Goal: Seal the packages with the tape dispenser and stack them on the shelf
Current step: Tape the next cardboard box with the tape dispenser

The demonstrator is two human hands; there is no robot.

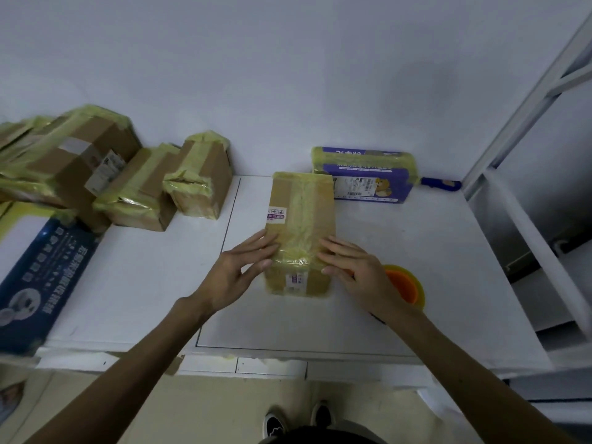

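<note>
A tall brown cardboard package (299, 213) with a strip of yellowish tape down its top lies on the white table (416, 251) in the middle. My left hand (238, 270) touches its near left edge with straight fingers. My right hand (355, 267) presses flat on its near right corner. The tape dispenser (408, 285), with an orange and yellow roll, lies on the table just right of my right hand, partly hidden by my wrist.
Several taped cardboard boxes (137, 181) are piled at the back left. A blue printed box (41, 274) lies at the left edge. A purple taped package (365, 173) stands against the wall. A white shelf frame (525, 193) rises at the right.
</note>
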